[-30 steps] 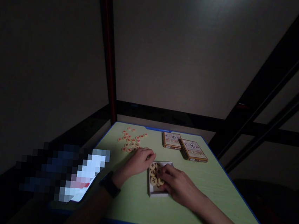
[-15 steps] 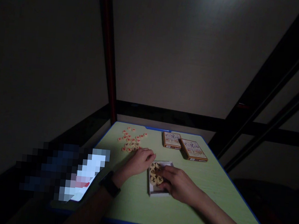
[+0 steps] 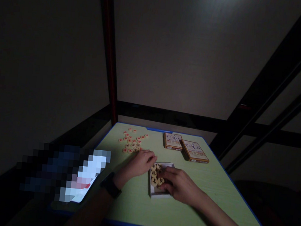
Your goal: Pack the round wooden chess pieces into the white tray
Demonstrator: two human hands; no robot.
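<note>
A small white-walled box tray (image 3: 161, 196) lies on the green table, with several round Chinese chess pieces (image 3: 154, 181) marked in black inside it. My right hand (image 3: 177, 183) reaches over the tray's right part, fingers curled down onto a piece whose face is mostly hidden. To the left, my left hand (image 3: 143, 162) rests near the tray's upper left corner, fingers bent and drawn together; whether it has anything under it is hidden. Beyond my left hand, loose Chinese chess pieces with red marks (image 3: 129, 140) lie spread on the table.
Two flat printed boxes (image 3: 195, 151) lie at the back right, one slightly overlapping the other. A lit, partly pixelated screen (image 3: 91, 173) is at the table's left edge. The green table (image 3: 196, 220) has a blue rim, and walls stand close behind it.
My right hand's fingers have shifted very slightly over the tray. My left hand and the loose pieces look the same.
</note>
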